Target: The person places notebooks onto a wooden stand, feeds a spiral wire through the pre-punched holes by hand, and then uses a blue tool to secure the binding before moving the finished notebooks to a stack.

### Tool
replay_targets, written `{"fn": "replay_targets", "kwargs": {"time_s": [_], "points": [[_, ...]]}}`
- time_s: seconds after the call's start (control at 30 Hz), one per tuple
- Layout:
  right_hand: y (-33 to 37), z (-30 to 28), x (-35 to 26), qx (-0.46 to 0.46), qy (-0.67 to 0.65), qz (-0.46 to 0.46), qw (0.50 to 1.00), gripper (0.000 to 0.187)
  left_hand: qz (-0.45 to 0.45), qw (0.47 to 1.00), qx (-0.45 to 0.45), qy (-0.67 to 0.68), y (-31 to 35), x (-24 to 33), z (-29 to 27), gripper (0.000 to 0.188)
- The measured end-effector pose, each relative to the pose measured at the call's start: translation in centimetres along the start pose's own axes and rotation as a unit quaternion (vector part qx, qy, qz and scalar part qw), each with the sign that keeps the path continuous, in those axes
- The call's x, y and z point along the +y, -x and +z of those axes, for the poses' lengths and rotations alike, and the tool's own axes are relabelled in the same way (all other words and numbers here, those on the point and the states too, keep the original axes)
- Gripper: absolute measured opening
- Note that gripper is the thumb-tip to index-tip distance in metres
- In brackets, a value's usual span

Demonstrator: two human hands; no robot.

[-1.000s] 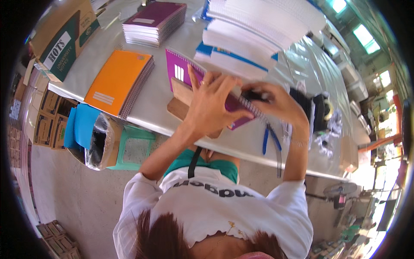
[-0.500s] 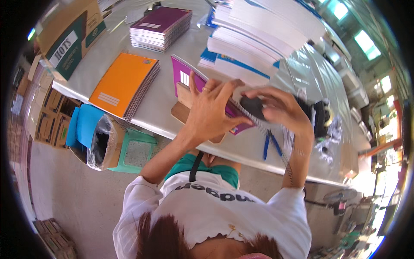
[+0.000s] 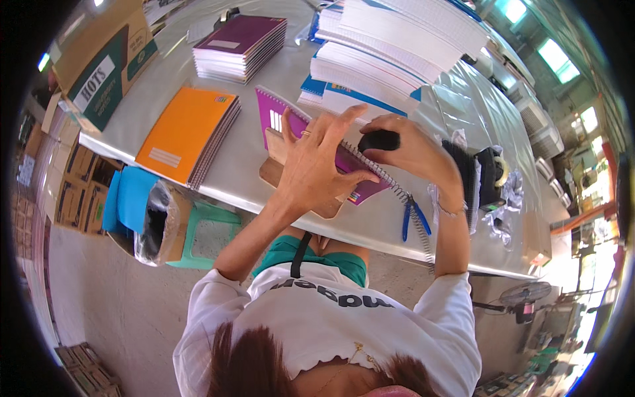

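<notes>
A purple spiral notebook point(image 3: 266, 114) leans upright on a small wooden stand point(image 3: 270, 172) at the table's front edge. My left hand point(image 3: 309, 162) grips it, thumb by the binding edge and fingers spread across the cover. My right hand point(image 3: 415, 151) is curled around a dark rounded piece point(image 3: 380, 139), whose kind I cannot make out, close beside the binding. A thin wire coil point(image 3: 385, 175) runs along the notebook's edge. Its loose end hangs past the right corner, over blue-handled pliers point(image 3: 406, 221) and beyond the table edge.
Orange notebooks point(image 3: 184, 129) are stacked to the left, dark purple ones point(image 3: 241, 33) behind them. Tall piles of white paper point(image 3: 390, 69) stand at the back. A carton point(image 3: 106, 79) occupies the far left, a tape dispenser point(image 3: 491, 178) the right. A green stool point(image 3: 208, 231) stands below.
My right hand, blurred before, has shifted left and closed around the dark piece near the binding. The coil's loose end has swung slightly left. My left hand keeps its grip.
</notes>
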State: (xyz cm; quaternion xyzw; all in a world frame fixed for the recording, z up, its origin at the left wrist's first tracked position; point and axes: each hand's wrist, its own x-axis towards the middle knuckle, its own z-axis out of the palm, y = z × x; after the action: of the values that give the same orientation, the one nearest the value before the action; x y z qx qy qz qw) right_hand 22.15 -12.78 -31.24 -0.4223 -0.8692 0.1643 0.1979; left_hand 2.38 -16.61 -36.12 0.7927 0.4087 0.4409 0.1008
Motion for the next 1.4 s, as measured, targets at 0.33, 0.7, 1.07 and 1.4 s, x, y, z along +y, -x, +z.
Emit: {"fn": "replay_targets", "kwargs": {"time_s": [0.33, 0.7, 1.07, 1.4], "points": [[-0.8, -1.0, -0.4, -0.037, -0.251, 0.047, 0.966, 0.037, -0.014, 0.999, 0.027, -0.011, -0.2, -0.6, -0.2, 0.097], [-2.8, 0.8, 1.5, -0.044, 0.0, 0.086, 0.995, 0.044, -0.021, 0.995, 0.059, -0.08, -0.9, -3.7, -1.8, 0.077], [-5.6, 1.9, 5.1, -0.198, 0.08, 0.076, 0.974, 0.045, 0.002, 0.981, 0.15, -0.12, -0.9, -6.9, -1.0, 0.065], [-6.8, 1.0, 5.3, -0.216, -0.004, 0.178, 0.96, 0.045, -0.029, 0.991, 0.13, 0.015, -1.1, -8.0, -1.1, 0.068]]}}
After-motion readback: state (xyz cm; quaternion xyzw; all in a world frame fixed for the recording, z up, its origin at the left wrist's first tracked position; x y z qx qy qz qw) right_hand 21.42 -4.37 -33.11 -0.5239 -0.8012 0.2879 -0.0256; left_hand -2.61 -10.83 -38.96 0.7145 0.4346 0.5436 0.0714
